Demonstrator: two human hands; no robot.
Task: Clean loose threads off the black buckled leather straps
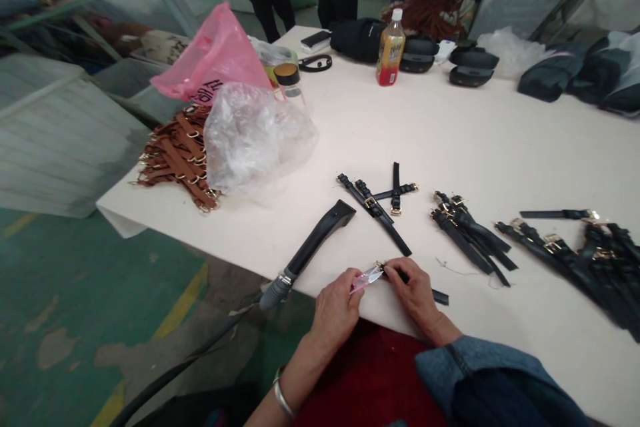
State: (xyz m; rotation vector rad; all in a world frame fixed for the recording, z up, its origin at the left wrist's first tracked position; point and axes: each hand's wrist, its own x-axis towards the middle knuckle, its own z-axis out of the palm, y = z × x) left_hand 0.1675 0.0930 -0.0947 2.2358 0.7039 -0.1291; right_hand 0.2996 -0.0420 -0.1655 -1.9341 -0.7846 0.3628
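At the table's front edge, my left hand (338,307) is closed around small pink-handled thread snips (367,279). Their pointed metal blades meet a black strap (441,297) near its gold buckle end. My right hand (414,293) pinches this strap between thumb and fingers, and its tail sticks out beyond the hand. The palm covers the strap's middle. Just beyond my hands lie a few loose black buckled straps (383,217), some crossing each other. A bunch of black straps (470,233) rests to the right of them.
A black hose nozzle (320,237) lies left of my hands. Farther left are brown straps (177,157), a clear plastic bag (250,137) and a pink bag (220,57). More black straps (575,253) pile up at right. A drink bottle (391,50) stands at the back; two people stand behind.
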